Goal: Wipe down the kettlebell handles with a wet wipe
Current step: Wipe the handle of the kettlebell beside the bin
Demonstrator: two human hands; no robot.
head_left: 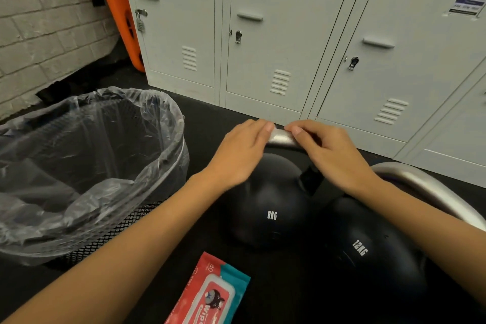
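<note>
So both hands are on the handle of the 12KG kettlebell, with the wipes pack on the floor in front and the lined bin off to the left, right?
Not quite: the head view shows the left hand and right hand on the handle of the 8KG kettlebell, not the 12KG kettlebell beside it. The wipes pack in front and the lined bin to the left are as you said.

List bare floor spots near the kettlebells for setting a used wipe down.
Free: black floor between bin and lockers; strip between wipes pack and 8KG kettlebell. Crowded: 8KG against 12KG kettlebell.
</note>
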